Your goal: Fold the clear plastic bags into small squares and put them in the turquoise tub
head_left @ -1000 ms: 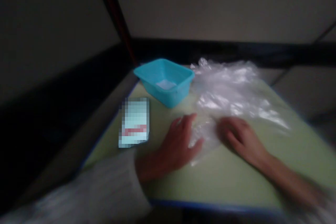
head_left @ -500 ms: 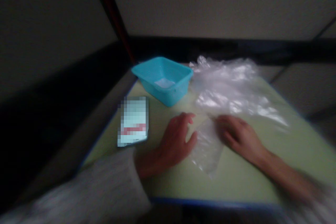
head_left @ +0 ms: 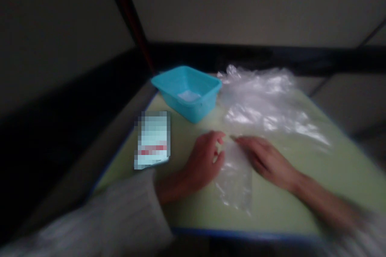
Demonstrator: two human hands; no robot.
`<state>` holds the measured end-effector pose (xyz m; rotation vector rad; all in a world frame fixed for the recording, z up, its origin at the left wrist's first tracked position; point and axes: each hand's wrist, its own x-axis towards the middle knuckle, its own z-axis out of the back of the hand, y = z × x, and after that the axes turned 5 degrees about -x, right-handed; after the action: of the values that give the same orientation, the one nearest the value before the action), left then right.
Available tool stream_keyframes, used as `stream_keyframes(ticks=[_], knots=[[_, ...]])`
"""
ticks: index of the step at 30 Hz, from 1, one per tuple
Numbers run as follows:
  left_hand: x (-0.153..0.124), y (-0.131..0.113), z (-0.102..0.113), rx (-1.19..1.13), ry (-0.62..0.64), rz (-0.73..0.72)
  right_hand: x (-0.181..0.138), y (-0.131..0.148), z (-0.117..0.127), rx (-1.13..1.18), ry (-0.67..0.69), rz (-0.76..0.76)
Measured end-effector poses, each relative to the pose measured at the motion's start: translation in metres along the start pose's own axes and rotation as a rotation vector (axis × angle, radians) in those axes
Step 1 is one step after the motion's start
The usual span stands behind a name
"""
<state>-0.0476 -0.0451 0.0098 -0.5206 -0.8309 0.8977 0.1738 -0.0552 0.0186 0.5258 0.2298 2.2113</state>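
Observation:
A small clear plastic bag point(head_left: 233, 186) lies between my hands near the front of the table. My right hand point(head_left: 268, 162) has its fingers closed at the upper right edge of this bag, with the pinch itself partly hidden. Beside the bag's upper left edge is my left hand point(head_left: 205, 160), fingers curved and thumb apart, with nothing visible in its grasp. Whether the left fingertips touch the plastic I cannot tell.
A turquoise plastic basket point(head_left: 193, 110) with a whitish piece inside stands at the back. Right of it spreads a pile of crumpled clear plastic bags point(head_left: 262, 96). A pale packet point(head_left: 153, 136), its face pixelated, lies on the left of the yellow-green table point(head_left: 286, 213), which has a blue edge.
My right hand has shifted left toward my left hand, bringing the top of the plastic bag along. The bag now lies straighter. My left hand has barely moved.

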Motion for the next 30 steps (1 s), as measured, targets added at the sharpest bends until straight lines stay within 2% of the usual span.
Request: stream_keyframes(ticks=[5,10,22,30], knots=[[0.002,0.003,-0.002,0.013,0.055,-0.032,0.000,-0.002,0.006,-0.051,-0.132,-0.214],[0.002,0.006,-0.002,0.035,0.088,-0.014,0.000,-0.005,0.007,-0.018,-0.070,-0.324],[0.005,-0.002,0.003,0.083,0.185,-0.030,-0.001,-0.011,0.003,-0.029,-0.045,-0.341],[0.003,0.002,0.002,0.113,0.212,-0.037,-0.002,-0.014,0.003,-0.042,-0.051,-0.320]])
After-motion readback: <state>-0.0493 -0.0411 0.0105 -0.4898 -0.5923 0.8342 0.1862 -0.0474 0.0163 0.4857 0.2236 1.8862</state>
